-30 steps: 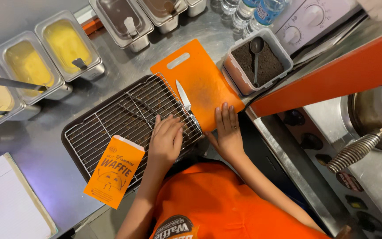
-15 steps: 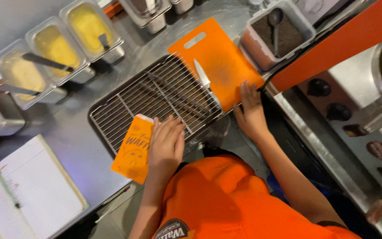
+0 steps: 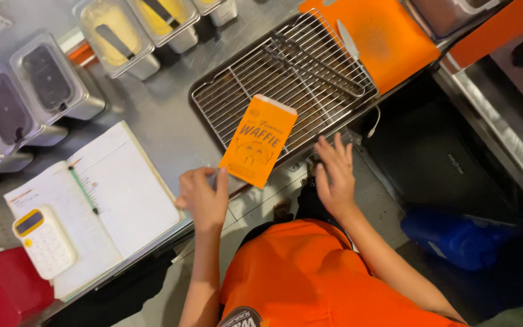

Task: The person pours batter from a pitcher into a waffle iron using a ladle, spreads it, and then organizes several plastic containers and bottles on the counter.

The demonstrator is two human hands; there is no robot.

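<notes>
On the counter's edge, an orange bag [image 3: 259, 148] is pinched by the left hand [image 3: 204, 197]. At three o'clock, the right hand [image 3: 334, 175] is spread open, empty, near the rack [image 3: 286, 72].

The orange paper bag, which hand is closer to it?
Left. The left hand is at the orange paper bag's lower corner, seemingly touching it. The right hand is open, apart from the bag, off its right side.

Orange shirt, dark round badge, bare forearms.
</notes>
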